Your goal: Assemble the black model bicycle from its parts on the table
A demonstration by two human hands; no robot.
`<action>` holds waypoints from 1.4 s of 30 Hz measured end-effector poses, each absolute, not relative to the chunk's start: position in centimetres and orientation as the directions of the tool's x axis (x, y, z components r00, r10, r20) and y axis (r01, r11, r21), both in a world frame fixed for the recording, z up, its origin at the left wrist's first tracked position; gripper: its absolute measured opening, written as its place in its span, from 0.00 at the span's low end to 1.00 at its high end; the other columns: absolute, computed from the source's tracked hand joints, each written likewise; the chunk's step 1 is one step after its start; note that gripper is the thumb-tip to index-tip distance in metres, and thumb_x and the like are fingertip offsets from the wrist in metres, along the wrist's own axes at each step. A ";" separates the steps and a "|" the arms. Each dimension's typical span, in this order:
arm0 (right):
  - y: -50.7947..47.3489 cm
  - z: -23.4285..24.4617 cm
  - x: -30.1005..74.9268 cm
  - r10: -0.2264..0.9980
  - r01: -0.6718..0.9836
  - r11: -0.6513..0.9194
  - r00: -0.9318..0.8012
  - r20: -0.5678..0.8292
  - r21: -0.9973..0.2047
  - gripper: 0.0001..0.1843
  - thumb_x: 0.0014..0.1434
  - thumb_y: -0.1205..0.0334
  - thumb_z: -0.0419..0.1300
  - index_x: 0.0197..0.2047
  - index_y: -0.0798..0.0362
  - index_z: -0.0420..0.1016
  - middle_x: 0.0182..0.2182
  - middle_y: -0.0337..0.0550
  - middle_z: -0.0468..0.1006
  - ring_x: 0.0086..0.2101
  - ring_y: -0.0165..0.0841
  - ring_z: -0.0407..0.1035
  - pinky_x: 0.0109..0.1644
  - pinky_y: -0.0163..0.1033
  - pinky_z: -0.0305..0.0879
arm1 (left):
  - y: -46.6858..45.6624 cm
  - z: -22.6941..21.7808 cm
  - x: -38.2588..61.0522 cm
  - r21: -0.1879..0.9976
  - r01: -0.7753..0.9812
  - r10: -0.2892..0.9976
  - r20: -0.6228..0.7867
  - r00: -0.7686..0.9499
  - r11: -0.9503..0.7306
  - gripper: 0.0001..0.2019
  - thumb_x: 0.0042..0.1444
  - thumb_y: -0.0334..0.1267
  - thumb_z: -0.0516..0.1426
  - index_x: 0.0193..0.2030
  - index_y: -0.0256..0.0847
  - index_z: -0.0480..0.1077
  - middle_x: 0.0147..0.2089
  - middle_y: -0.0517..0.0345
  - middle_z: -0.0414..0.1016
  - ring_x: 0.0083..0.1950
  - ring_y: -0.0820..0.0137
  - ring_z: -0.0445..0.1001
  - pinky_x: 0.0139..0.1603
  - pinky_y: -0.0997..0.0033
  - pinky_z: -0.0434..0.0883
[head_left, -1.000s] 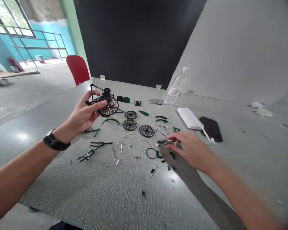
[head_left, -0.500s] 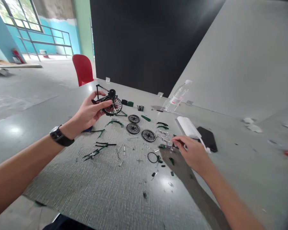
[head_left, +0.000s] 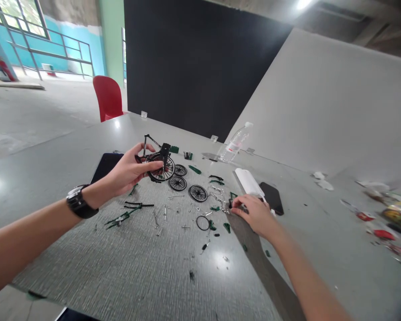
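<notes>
My left hand (head_left: pixel 132 171) is closed around a black partly built model bicycle (head_left: pixel 163 168), held above the table with its spoked wheel facing me. The thumb presses near the wheel's hub. At the right, my right hand (head_left: pixel 254 214) rests low over the table, fingers bent together at a small dark part; whatever they hold is too small to name. Just left of these fingertips lie silver and green small parts (head_left: pixel 217 208). Loose spoked wheels (head_left: pixel 198 193) lie between the hands. A black ring (head_left: pixel 202 223) and a green frame piece (head_left: pixel 128 216) lie nearer me.
A clear plastic bottle (head_left: pixel 235 143) stands at the back. A white object (head_left: pixel 249 183) and a dark phone-like slab (head_left: pixel 272 197) lie beyond my right hand. Behind my left hand is a dark flat object (head_left: pixel 105 166). A black panel (head_left: pixel 194 67) rises behind the table.
My left hand has brought the model bicycle right and lower, over the loose wheels. My right hand has dipped slightly at the same small parts. The camera view has shifted.
</notes>
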State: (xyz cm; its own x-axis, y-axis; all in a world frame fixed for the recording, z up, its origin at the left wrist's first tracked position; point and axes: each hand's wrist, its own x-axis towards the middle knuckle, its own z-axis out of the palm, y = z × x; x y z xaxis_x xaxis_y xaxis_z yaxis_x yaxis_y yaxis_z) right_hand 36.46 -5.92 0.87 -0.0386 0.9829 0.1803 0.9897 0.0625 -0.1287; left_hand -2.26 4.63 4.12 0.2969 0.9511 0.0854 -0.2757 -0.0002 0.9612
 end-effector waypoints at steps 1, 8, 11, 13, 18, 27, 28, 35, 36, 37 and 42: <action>-6.0 0.8 36.4 0.983 0.987 0.079 -0.054 0.173 -0.143 0.11 0.62 0.52 0.57 0.32 0.47 0.77 0.36 0.44 0.80 0.39 0.43 0.73 0.43 0.48 0.63 | 4.3 4.1 -2.0 0.964 -0.266 0.948 0.073 0.308 0.013 0.21 0.48 0.35 0.72 0.44 0.45 0.67 0.26 0.62 0.77 0.27 0.74 0.79 0.15 0.87 0.58; -6.4 1.8 36.2 0.929 0.958 0.117 -0.013 0.369 -0.261 0.11 0.66 0.54 0.52 0.36 0.49 0.70 0.36 0.46 0.76 0.35 0.39 0.72 0.41 0.45 0.67 | 2.5 3.2 -0.4 0.953 -0.278 0.894 0.018 0.447 0.119 0.20 0.50 0.32 0.71 0.44 0.45 0.67 0.29 0.59 0.80 0.31 0.69 0.82 0.27 0.80 0.72; -6.8 2.4 35.3 0.857 0.943 0.098 0.082 0.508 -0.317 0.11 0.69 0.55 0.50 0.41 0.51 0.68 0.32 0.45 0.76 0.31 0.37 0.71 0.37 0.43 0.67 | 1.8 2.7 0.2 0.950 -0.264 0.874 -0.019 0.486 0.168 0.20 0.50 0.32 0.70 0.43 0.44 0.66 0.30 0.59 0.79 0.31 0.68 0.82 0.31 0.77 0.75; -7.3 2.6 33.8 0.823 0.929 0.127 0.096 0.560 -0.347 0.11 0.69 0.54 0.52 0.46 0.52 0.69 0.33 0.45 0.77 0.32 0.36 0.72 0.38 0.42 0.68 | 1.2 2.3 0.6 0.948 -0.246 0.853 -0.047 0.520 0.203 0.21 0.50 0.33 0.71 0.46 0.44 0.67 0.33 0.57 0.81 0.34 0.67 0.83 0.33 0.76 0.76; -9.0 2.7 28.2 0.769 0.844 0.406 -0.108 0.630 -0.351 0.12 0.70 0.64 0.52 0.50 0.47 0.75 0.38 0.42 0.78 0.35 0.31 0.74 0.36 0.37 0.70 | -0.4 2.0 1.5 0.908 -0.242 0.801 -0.148 0.581 0.343 0.33 0.47 0.29 0.72 0.59 0.41 0.67 0.43 0.51 0.83 0.40 0.68 0.84 0.40 0.77 0.79; -10.8 1.6 24.1 0.720 0.757 0.506 -0.105 0.686 -0.415 0.10 0.65 0.70 0.60 0.47 0.46 0.75 0.38 0.38 0.79 0.35 0.29 0.75 0.36 0.35 0.73 | -1.9 1.3 2.5 0.836 -0.296 0.792 -0.239 0.562 0.462 0.31 0.49 0.31 0.71 0.61 0.39 0.69 0.40 0.50 0.84 0.37 0.70 0.83 0.40 0.76 0.78; -10.8 1.5 24.0 0.709 0.760 0.508 -0.102 0.698 -0.405 0.10 0.65 0.70 0.60 0.46 0.46 0.75 0.37 0.38 0.79 0.35 0.29 0.75 0.37 0.35 0.73 | -2.0 1.3 2.5 0.832 -0.297 0.791 -0.246 0.560 0.469 0.32 0.49 0.31 0.71 0.61 0.39 0.69 0.40 0.51 0.84 0.36 0.71 0.83 0.40 0.76 0.78; -11.1 2.0 23.9 0.625 0.776 0.559 -0.163 0.763 -0.292 0.16 0.62 0.76 0.61 0.48 0.46 0.75 0.36 0.38 0.79 0.34 0.28 0.75 0.38 0.36 0.74 | -2.1 1.0 2.6 0.824 -0.309 0.793 -0.248 0.557 0.475 0.32 0.49 0.32 0.72 0.60 0.39 0.69 0.42 0.48 0.84 0.39 0.68 0.84 0.39 0.75 0.79; -11.2 2.1 23.9 0.625 0.778 0.559 -0.169 0.762 -0.286 0.16 0.62 0.76 0.61 0.48 0.46 0.75 0.36 0.38 0.79 0.34 0.28 0.75 0.38 0.36 0.74 | -2.1 1.0 2.6 0.820 -0.311 0.791 -0.252 0.557 0.481 0.31 0.49 0.32 0.72 0.60 0.39 0.69 0.42 0.48 0.84 0.39 0.67 0.84 0.39 0.76 0.79; -11.4 2.2 24.0 0.627 0.782 0.558 -0.178 0.759 -0.278 0.16 0.62 0.76 0.61 0.48 0.47 0.75 0.36 0.38 0.79 0.35 0.28 0.75 0.39 0.36 0.74 | -2.1 1.0 2.6 0.814 -0.315 0.788 -0.255 0.561 0.488 0.31 0.49 0.31 0.72 0.60 0.39 0.69 0.42 0.48 0.84 0.40 0.68 0.84 0.39 0.77 0.79; -11.6 2.3 24.5 0.587 0.815 0.544 -0.199 0.785 -0.200 0.19 0.60 0.76 0.63 0.50 0.46 0.75 0.37 0.39 0.80 0.35 0.30 0.76 0.40 0.37 0.75 | -2.1 1.3 2.7 0.799 -0.336 0.770 -0.232 0.594 0.499 0.26 0.49 0.31 0.71 0.55 0.39 0.73 0.40 0.51 0.84 0.39 0.69 0.84 0.39 0.78 0.79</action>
State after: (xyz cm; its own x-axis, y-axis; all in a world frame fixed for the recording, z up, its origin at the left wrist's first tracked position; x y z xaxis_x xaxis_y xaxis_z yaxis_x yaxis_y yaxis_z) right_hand 24.52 -11.62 2.28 -0.1990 0.5865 0.7851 0.8145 0.5445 -0.2003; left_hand 2.67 -2.11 1.27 0.5940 0.7703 -0.2319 -0.3358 0.4994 0.7986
